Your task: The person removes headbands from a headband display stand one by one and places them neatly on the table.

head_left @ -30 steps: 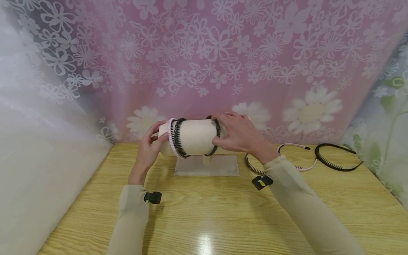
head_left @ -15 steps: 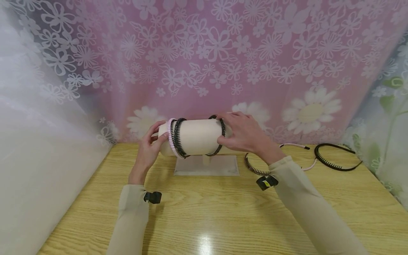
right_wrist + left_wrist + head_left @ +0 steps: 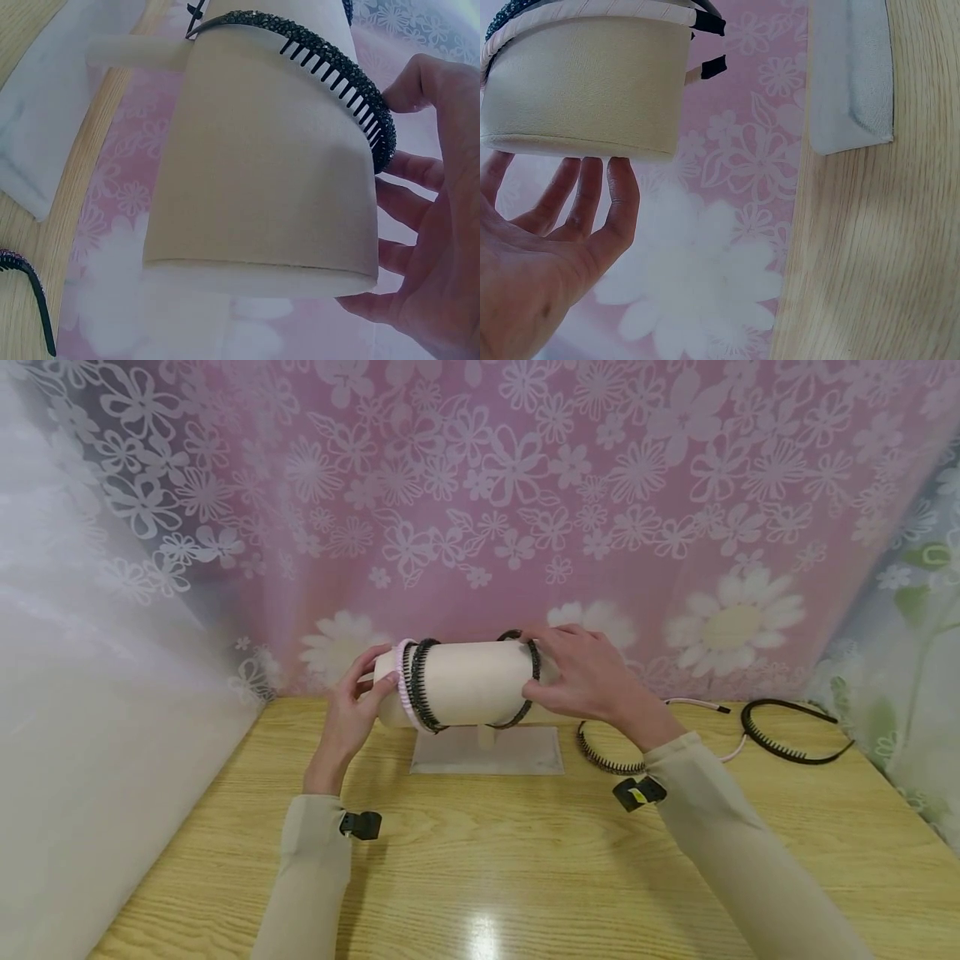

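Note:
A cream headband display roll (image 3: 472, 685) stands on a flat grey-white base (image 3: 486, 756). My left hand (image 3: 341, 718) holds its left end, thumb on the front. In the left wrist view, fingertips (image 3: 621, 169) press against the roll's end rim. Near that end, a pink headband (image 3: 402, 685) and a black toothed headband (image 3: 418, 689) sit around the roll. Towards the right end, my right hand (image 3: 588, 677) pinches a black beaded headband (image 3: 330, 56) at its top, thumb in front. Its comb teeth lie against the roll, and the band slants across it.
More headbands lie on the wooden table (image 3: 450, 860) at the right: a dark toothed one (image 3: 607, 766), a pink one (image 3: 733, 755) partly behind my sleeve, and a black one (image 3: 783, 755). A floral pink curtain (image 3: 480, 510) hangs close behind the roll.
My right hand has slid the black beaded headband to the right along the roll, away from the other headbands. The left hand stays where it was.

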Tool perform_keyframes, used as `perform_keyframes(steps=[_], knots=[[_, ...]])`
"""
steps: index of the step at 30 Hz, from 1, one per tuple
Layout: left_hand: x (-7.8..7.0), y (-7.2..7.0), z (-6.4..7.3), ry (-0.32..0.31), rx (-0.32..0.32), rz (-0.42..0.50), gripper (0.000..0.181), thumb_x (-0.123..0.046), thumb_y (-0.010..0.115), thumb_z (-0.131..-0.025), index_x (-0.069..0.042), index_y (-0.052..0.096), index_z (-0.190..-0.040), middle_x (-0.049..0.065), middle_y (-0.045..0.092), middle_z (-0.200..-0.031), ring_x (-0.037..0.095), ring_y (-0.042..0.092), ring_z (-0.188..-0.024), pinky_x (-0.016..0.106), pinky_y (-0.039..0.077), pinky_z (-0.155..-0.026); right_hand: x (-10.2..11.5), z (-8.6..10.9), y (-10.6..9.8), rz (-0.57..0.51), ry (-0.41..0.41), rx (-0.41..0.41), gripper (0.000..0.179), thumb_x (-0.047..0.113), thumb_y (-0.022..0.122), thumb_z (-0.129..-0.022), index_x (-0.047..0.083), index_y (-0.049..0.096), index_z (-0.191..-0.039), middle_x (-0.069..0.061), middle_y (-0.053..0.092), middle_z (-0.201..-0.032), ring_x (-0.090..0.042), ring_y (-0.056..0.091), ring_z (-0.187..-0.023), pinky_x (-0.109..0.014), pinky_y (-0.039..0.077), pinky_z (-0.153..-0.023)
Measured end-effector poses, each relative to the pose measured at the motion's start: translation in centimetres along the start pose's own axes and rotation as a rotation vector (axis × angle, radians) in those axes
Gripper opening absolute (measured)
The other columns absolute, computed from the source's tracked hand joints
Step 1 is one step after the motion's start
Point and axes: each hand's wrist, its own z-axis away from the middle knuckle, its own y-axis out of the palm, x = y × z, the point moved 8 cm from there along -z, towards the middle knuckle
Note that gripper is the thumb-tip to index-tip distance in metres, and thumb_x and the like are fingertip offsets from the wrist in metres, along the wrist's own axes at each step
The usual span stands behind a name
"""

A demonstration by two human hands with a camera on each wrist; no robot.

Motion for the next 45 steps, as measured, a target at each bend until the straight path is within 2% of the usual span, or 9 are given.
perform_keyframes(steps=[10, 22, 37, 45], knots=[[0.2, 0.0, 0.0, -0.012, 0.009, 0.025, 0.047, -0.039, 0.063, -0.100, -0.035, 0.054, -0.146, 0.008, 0.056, -0.142, 0.031, 0.061, -0.117, 0.039, 0.054, -0.081, -0.8, 0.5, -0.2, -0.037, 0.031, 0.020, 0.064, 0.042, 0.065, -0.085, 0.024, 0.051, -0.145, -0.008, 0.063, -0.141, -0.042, 0.048, -0.139, -0.071, 0.037, -0.108], [0.2, 0.2, 0.1, -0.028, 0.015, 0.028, 0.047, -0.041, 0.063, -0.100, -0.037, 0.054, -0.146, 0.007, 0.055, -0.143, 0.030, 0.060, -0.118, 0.040, 0.053, -0.083, -1.4, 0.9, -0.3, -0.078, 0.013, 0.005, 0.061, 0.036, 0.067, -0.086, 0.018, 0.053, -0.142, -0.012, 0.060, -0.145, -0.043, 0.048, -0.139, -0.066, 0.046, -0.102], [0.0, 0.1, 0.1, -0.011, 0.011, 0.034, 0.045, -0.040, 0.063, -0.100, -0.038, 0.055, -0.145, 0.007, 0.056, -0.142, 0.029, 0.060, -0.116, 0.037, 0.054, -0.080, -2.1, 1.4, -0.6, -0.111, -0.024, -0.022, 0.060, 0.031, 0.071, -0.085, 0.012, 0.054, -0.140, -0.013, 0.059, -0.146, -0.044, 0.048, -0.139, -0.066, 0.043, -0.108], [0.1, 0.2, 0.1, -0.013, 0.016, 0.028, 0.046, -0.040, 0.063, -0.101, -0.037, 0.054, -0.146, 0.008, 0.055, -0.143, 0.030, 0.060, -0.117, 0.038, 0.053, -0.083, -2.4, 1.8, -0.7, -0.130, -0.033, -0.023, 0.058, 0.027, 0.069, -0.086, 0.010, 0.054, -0.139, -0.015, 0.059, -0.145, -0.044, 0.047, -0.139, -0.067, 0.038, -0.111]])
